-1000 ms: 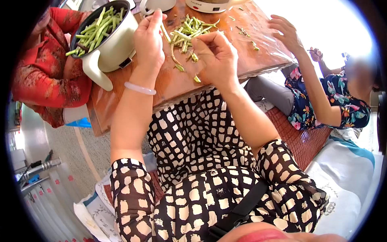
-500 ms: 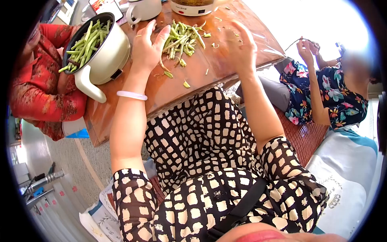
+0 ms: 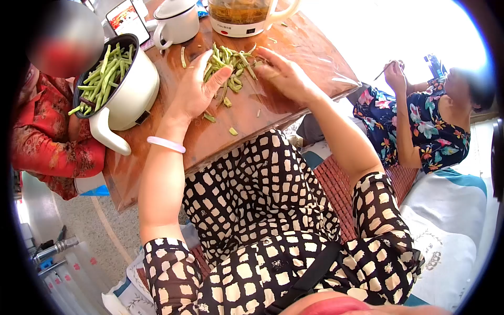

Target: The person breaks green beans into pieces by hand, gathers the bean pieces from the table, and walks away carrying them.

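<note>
A small pile of green bean scraps (image 3: 233, 65), with tips and short bits, lies on the brown table. My left hand (image 3: 195, 92), with a pale bracelet on its wrist, is at the pile's left edge, thumb and fingers spread. On the opposite side my right hand (image 3: 286, 76) reaches inward, its fingers stretched out at the pile's right edge. Both hands are open, with the scraps between them. Loose bits lie nearer the table edge. To the left stands a cream electric pot (image 3: 128, 92) filled with long green bean pieces (image 3: 107, 79).
A white lidded mug (image 3: 178, 26) and a glass kettle (image 3: 239, 18) of amber liquid stand at the back of the table (image 3: 168, 139). A phone (image 3: 127, 22) leans behind the pot. One person in red (image 3: 58, 136) sits left; another in a floral top (image 3: 430, 121) sits right.
My right hand has swung inward to the left, up to the pile. The scraps are gathered closer together. The view has shifted, and the person in red leans farther into view.
</note>
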`<state>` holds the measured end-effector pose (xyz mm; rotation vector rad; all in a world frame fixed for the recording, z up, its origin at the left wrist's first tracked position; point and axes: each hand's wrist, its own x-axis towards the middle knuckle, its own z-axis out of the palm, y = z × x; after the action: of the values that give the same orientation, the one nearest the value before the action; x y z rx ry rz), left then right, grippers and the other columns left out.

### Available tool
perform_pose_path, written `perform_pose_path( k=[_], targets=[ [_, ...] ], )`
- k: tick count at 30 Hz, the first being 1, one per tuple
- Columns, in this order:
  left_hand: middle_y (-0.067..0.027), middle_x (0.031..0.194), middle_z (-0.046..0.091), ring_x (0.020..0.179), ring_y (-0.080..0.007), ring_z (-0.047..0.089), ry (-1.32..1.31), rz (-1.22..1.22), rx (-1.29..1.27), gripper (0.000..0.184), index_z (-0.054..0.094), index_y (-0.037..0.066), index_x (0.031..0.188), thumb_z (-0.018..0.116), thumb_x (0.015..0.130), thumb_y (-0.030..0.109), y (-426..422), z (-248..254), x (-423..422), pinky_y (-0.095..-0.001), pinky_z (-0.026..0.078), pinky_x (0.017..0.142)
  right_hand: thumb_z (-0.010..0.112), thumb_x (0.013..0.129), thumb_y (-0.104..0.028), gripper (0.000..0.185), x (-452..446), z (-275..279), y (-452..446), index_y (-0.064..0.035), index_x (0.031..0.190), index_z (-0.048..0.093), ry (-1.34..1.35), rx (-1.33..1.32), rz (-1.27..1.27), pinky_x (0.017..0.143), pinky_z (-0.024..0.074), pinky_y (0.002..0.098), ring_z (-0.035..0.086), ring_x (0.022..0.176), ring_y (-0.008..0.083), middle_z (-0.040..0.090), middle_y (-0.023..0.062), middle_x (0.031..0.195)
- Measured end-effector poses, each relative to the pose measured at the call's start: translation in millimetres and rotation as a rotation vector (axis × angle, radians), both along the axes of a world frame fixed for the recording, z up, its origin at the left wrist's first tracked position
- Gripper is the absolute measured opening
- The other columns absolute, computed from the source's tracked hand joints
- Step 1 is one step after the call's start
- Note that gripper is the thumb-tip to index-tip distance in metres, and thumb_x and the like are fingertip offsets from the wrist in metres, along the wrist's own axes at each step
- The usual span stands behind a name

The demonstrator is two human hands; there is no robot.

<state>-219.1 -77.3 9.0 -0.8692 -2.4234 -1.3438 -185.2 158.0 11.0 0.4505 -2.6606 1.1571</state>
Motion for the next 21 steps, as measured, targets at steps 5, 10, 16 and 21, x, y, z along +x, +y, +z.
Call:
perform_pose_path(
  k=[5,10,16,21],
  targets=[
    [-0.0301,0.120,0.051,0.114,-0.0393,0.048,0.095,0.220,0.021,0.075,0.046,-0.011,0.120,0.055,0.084,0.054,-9,2,-9,-0.0396,0.039,0.096,0.053,0.089,-0.034,0.045,-69,5,55,-0.0026,0.121,0.053,-0.043,-0.159,-0.377,0.095,0.0400,0.0355,0.050,0.115,0.0311,0.053,0.0171,0.124],
    [-0.0316,0.123,0.048,0.118,-0.0404,0.045,0.066,0.411,-0.081,0.080,0.045,-0.014,0.119,0.051,0.084,0.058,-19,-9,-30,-0.0409,0.036,0.100,0.051,0.088,-0.037,0.052,-126,-11,96,-0.0028,0.127,0.047,0.052,0.328,-0.319,0.107,0.0264,0.0375,0.037,0.127,0.0302,0.042,0.0166,0.136],
    [-0.0326,0.129,0.041,0.126,-0.0406,0.035,0.022,0.275,-0.199,0.091,0.041,-0.013,0.125,0.042,0.082,0.068,-24,-13,-46,-0.0445,0.024,0.107,0.052,0.088,-0.033,0.050,-86,-13,84,-0.0011,0.127,0.047,0.071,0.434,0.071,0.108,0.0265,0.0386,0.035,0.129,0.0307,0.041,0.0183,0.136],
    [-0.0224,0.134,0.042,0.132,-0.0316,0.031,-0.042,0.033,-0.321,0.090,0.038,-0.003,0.133,0.031,0.083,0.072,-14,-10,-29,-0.0442,0.017,0.110,0.050,0.092,-0.026,0.042,-22,14,32,-0.0011,0.126,0.049,-0.029,0.107,0.376,0.101,0.0349,0.0357,0.045,0.123,0.0240,0.048,0.0168,0.131]
  ],
)
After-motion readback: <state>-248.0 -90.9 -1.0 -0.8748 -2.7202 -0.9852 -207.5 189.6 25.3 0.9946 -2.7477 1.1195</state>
